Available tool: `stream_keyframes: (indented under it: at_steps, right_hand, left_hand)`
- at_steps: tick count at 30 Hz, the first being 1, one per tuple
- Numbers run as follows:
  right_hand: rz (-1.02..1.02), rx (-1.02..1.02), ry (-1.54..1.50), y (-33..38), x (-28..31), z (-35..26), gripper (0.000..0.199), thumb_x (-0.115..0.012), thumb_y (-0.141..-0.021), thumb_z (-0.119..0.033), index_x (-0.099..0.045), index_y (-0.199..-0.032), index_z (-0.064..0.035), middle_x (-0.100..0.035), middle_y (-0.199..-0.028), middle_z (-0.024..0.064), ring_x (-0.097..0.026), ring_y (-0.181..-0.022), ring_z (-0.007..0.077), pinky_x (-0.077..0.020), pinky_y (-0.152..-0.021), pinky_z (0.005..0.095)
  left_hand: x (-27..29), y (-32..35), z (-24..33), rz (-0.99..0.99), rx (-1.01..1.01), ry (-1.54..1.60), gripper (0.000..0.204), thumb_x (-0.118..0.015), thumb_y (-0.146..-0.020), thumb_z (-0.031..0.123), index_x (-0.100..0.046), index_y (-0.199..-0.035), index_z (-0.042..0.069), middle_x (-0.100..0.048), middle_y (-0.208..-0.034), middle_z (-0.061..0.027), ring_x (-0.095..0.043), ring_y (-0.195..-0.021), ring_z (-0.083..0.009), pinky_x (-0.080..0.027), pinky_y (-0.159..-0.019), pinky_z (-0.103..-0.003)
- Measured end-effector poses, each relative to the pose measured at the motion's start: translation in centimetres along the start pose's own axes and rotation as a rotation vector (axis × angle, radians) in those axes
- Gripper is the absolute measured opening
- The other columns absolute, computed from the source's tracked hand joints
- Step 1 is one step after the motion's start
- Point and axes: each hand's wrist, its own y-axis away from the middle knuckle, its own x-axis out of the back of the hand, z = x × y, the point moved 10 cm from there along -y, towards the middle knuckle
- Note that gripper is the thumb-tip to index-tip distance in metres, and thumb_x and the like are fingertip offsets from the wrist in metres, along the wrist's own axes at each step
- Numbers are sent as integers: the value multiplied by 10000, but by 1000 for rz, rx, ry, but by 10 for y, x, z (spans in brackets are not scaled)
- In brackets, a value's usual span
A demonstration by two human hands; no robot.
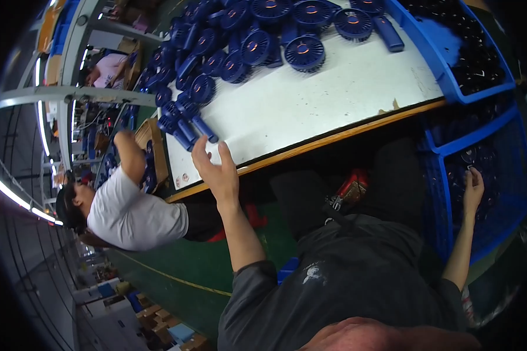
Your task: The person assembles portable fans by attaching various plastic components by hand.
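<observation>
Nearest the camera is the person's own dark shirt, with both forearms running up out of it. The left hand [216, 169] is raised at the near edge of the desk [310, 105], its grip open, fingers spread and holding nothing; the fingertips are just short of a dark blue handheld fan [204, 127] that lies at the end of a loose row close to that edge. The right hand [473, 188] reaches down into a blue crate [445, 193] standing below and to the right of the desk; its fingers are curled among dark parts, and whether the grip closes on anything cannot be told in the shadow. Between the hands, under the desk's wooden lip, there is dark open space with a red tool [352, 186] near the person's lap. The desk top is white, and a broad bare stretch of it runs from the near edge to the middle, giving free room beside the left hand. Farther back a dense heap of blue fans [257, 41] covers the far part, and a second blue bin [451, 64] filled with dark pieces sits at the right corner. To the left, a co-worker in a white shirt [132, 213] leans at the next station, beyond a green floor [187, 269], with shelving and strip lights along the far side.
</observation>
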Motion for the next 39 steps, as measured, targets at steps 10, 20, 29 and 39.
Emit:
stream_keyframes:
  at_steps: [10, 20, 29, 39]
  right_hand:
    - [-507, 348, -67, 117, -173, -267, 217, -628, -933, -53, -666, -1137, 7, -716, -1002, 122, -689, -939, 188, -537, -839, 296]
    - [-877, 470, -225, 192, -252, -348, 228, -647, -907, -45, -662, -1124, 24, -716, -955, 118, -686, -887, 168, -541, -805, 284]
    - [-1021, 262, -584, 232, -312, -388, 442, -623, -943, -99, -447, -1338, -3, -592, -1141, 96, -596, -1004, 140, -511, -872, 291]
    - [-913, 694, -46, 234, -276, -412, 360, -737, -856, -194, -599, -1112, 17, -669, -912, 215, -673, -821, 405, -551, -714, 416]
  left_hand:
    - [-45, -72, -68, -127, 150, -310, 743, -664, -899, 326, -375, -1409, -131, -526, -1319, -330, -538, -1210, -446, -432, -1028, -460]
    - [-11, -16, -1, 125, -12, 105, 587, -527, -885, 34, -357, -1427, -112, -457, -1376, -305, -471, -1286, -423, -352, -1106, -442]
    - [-74, 116, 152, -391, -333, 723, 697, -587, -827, -5, -333, -1476, -13, -303, -1526, -266, -322, -1424, -431, -279, -1163, -465]
    - [-119, 98, 71, -284, 585, 1637, 529, -484, -1031, 432, -472, -1326, -7, -645, -1117, -125, -655, -997, -226, -541, -909, -393]
